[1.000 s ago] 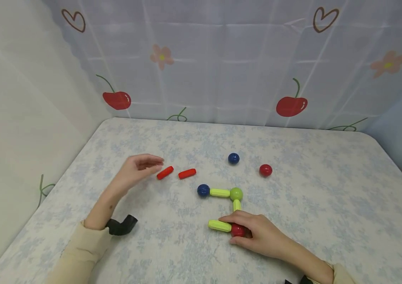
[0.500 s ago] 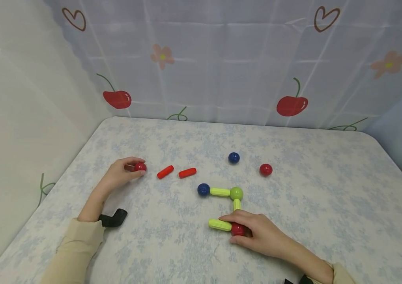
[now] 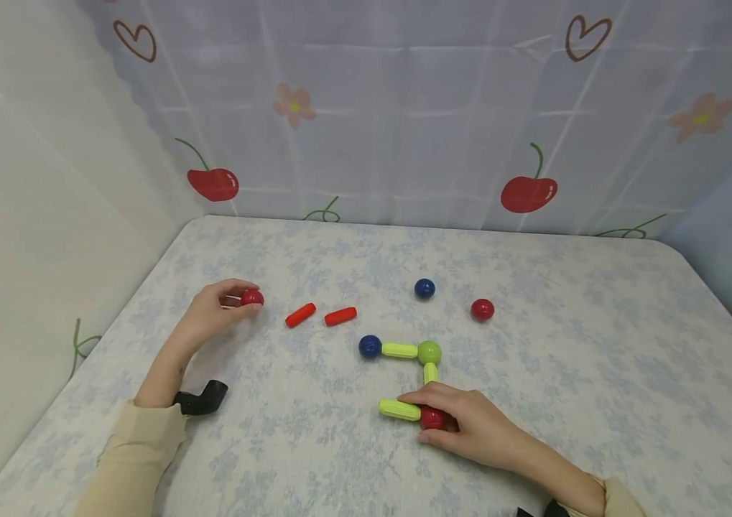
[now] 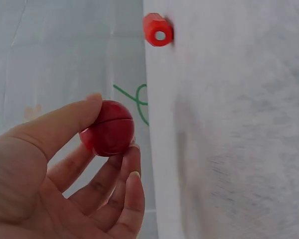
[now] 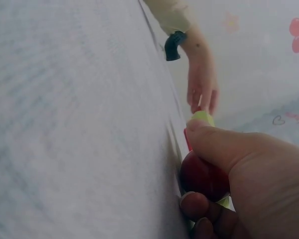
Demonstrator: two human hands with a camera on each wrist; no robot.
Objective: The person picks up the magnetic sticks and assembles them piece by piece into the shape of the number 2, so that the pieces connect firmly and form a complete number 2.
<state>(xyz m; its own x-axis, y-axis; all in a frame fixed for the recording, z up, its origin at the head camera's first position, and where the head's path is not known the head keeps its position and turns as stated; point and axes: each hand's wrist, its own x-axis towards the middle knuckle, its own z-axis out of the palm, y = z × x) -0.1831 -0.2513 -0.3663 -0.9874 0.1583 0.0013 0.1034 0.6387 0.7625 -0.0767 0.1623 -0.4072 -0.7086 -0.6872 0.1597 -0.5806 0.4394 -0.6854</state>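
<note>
My left hand [image 3: 213, 312] pinches a red ball [image 4: 109, 128] between thumb and fingers, over the left part of the table; a seam line runs round the ball. Near the front, my right hand [image 3: 475, 424] grips another red ball [image 3: 432, 418] with thumb and fingers. That ball is a corner of a joined shape: a yellow-green stick [image 3: 399, 409] points left from it, and a second stick [image 3: 430, 373] leads back to a green ball [image 3: 429, 352]. From there a third stick [image 3: 399, 350] reaches a dark blue ball [image 3: 370, 347]. My right fingers partly hide the held ball.
Two red sticks [image 3: 301, 315] lie apart on the cloth-covered table [image 3: 301, 445], right of my left hand. A loose blue ball [image 3: 424, 289] and a loose red ball [image 3: 483, 309] sit behind the joined shape. A printed curtain [image 3: 366, 143] hangs along the back edge.
My left hand has moved left, away from the red sticks, and the red ball in its fingers has come into sight. My right hand has kept its grip in the same place.
</note>
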